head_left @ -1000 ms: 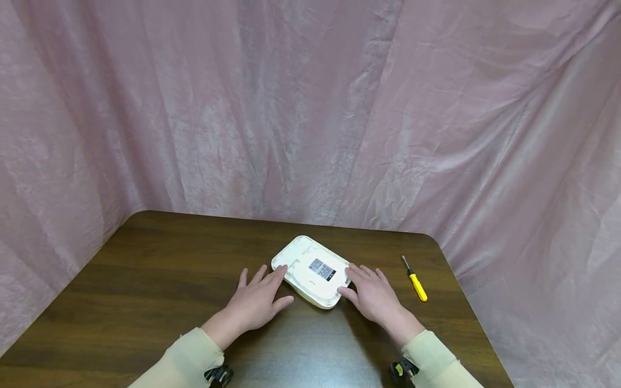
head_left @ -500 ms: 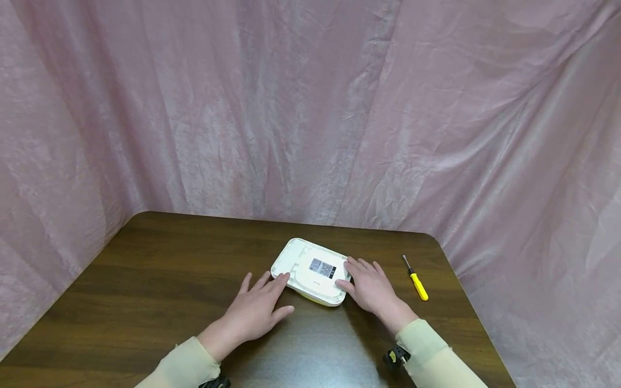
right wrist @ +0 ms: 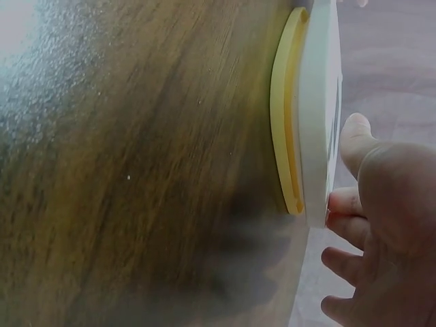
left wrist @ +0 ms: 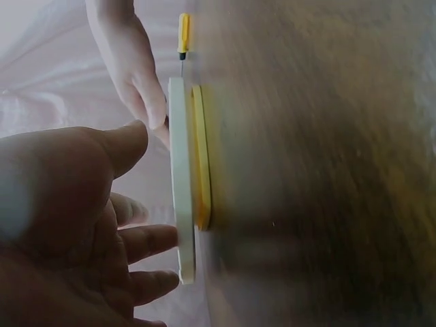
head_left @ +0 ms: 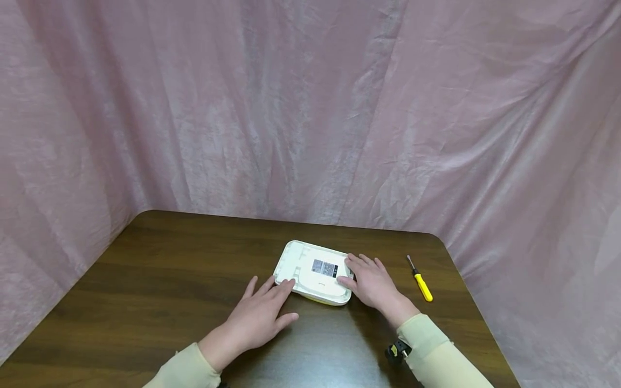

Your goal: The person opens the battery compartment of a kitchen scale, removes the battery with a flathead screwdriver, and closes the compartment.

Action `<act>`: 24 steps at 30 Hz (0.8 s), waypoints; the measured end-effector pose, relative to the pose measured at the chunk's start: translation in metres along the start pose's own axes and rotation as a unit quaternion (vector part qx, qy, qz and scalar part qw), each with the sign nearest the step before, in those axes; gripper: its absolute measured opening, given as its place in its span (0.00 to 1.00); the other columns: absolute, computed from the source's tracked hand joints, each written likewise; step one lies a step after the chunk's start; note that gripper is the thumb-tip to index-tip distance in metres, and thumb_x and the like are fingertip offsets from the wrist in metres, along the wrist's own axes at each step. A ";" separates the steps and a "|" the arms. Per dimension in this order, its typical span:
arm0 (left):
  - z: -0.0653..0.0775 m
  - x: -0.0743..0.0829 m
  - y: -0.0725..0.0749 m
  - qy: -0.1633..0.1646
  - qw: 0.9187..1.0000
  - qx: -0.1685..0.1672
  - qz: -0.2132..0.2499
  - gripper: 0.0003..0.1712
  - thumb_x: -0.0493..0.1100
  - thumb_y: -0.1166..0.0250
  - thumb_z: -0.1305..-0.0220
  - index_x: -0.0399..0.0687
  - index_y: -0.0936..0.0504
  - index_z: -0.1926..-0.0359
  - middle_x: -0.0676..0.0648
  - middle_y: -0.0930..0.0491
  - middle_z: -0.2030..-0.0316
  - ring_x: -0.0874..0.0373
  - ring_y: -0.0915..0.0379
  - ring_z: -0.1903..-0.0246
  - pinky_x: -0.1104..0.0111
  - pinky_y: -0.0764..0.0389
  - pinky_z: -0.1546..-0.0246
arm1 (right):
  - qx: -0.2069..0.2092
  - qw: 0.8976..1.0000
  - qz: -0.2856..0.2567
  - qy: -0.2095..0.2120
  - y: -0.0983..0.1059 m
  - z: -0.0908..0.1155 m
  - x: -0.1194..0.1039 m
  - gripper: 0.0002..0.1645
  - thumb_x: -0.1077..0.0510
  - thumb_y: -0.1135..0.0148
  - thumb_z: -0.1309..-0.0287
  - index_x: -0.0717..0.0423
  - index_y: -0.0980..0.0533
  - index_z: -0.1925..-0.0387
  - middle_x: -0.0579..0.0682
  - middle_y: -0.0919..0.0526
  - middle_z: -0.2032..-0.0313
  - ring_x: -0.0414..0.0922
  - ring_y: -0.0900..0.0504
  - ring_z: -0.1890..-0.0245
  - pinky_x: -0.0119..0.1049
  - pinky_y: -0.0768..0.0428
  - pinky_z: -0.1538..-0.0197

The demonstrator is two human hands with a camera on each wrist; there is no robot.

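Observation:
A flat white plastic device [head_left: 303, 267] with rounded corners and a printed label lies on the brown table. Beneath it shows a yellow part [left wrist: 202, 163], which lifts the white body slightly above the tabletop. My left hand [head_left: 254, 318] has its fingers spread, with fingertips right at the device's near left edge. At the opposite end, my right hand [head_left: 373, 283] touches the right edge with its fingers, its thumb over the top face near the label. Neither hand grips the device.
To the right of my right hand lies a screwdriver [head_left: 421, 283] with a yellow handle, its tip pointing away from me. A pink curtain [head_left: 310, 108] hangs behind the wooden table [head_left: 170, 258].
The white device has turned counterclockwise in the head view, its left end coming nearer to me. My left hand has drawn slightly back with it. The screwdriver stays put on the table.

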State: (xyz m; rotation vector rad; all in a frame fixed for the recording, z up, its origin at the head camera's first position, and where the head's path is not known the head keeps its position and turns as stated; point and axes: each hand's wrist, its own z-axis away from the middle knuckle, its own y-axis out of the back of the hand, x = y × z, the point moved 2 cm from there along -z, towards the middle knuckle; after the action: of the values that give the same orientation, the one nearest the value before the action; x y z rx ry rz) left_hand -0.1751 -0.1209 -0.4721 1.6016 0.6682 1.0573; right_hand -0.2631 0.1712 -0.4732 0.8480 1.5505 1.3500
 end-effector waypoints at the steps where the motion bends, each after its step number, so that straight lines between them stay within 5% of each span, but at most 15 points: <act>1: 0.001 0.001 0.000 -0.002 1.000 0.000 -0.002 0.43 0.64 0.37 0.18 0.47 0.33 0.15 0.41 0.26 0.23 0.36 0.41 0.19 0.32 0.52 0.20 | -0.001 1.000 -0.001 0.001 0.000 -0.001 0.000 0.38 0.38 0.39 0.18 0.59 0.25 0.23 0.58 0.29 0.20 0.63 0.33 0.20 0.69 0.41 0.21; 12: 0.005 0.008 0.004 -0.021 1.000 -0.002 -0.008 0.42 0.65 0.37 0.18 0.49 0.32 0.15 0.44 0.23 0.25 0.36 0.37 0.20 0.31 0.51 0.21 | -0.002 1.000 -0.008 -0.003 0.000 -0.002 0.000 0.38 0.38 0.38 0.19 0.58 0.25 0.22 0.57 0.29 0.20 0.63 0.35 0.19 0.70 0.44 0.20; 19: -0.007 0.014 0.012 -0.024 1.000 0.013 -0.014 0.43 0.67 0.39 0.18 0.53 0.35 0.14 0.46 0.19 0.28 0.37 0.33 0.22 0.31 0.51 0.21 | 0.003 1.000 -0.029 -0.006 -0.002 0.005 0.004 0.40 0.37 0.39 0.18 0.57 0.28 0.20 0.57 0.33 0.18 0.62 0.37 0.18 0.71 0.46 0.20; 24: -0.017 0.012 0.012 -0.018 0.999 0.038 -0.004 0.43 0.65 0.38 0.18 0.48 0.33 0.15 0.38 0.31 0.20 0.35 0.38 0.20 0.31 0.50 0.21 | 0.028 0.999 -0.036 0.001 -0.003 0.013 0.002 0.41 0.38 0.38 0.19 0.58 0.29 0.19 0.57 0.33 0.18 0.61 0.38 0.17 0.71 0.48 0.19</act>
State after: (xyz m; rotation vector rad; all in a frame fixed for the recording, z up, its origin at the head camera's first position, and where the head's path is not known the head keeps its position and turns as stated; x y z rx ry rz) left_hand -0.1856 -0.1064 -0.4567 1.6768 0.6975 1.0053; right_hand -0.2515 0.1774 -0.4763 0.8179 1.6115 1.2615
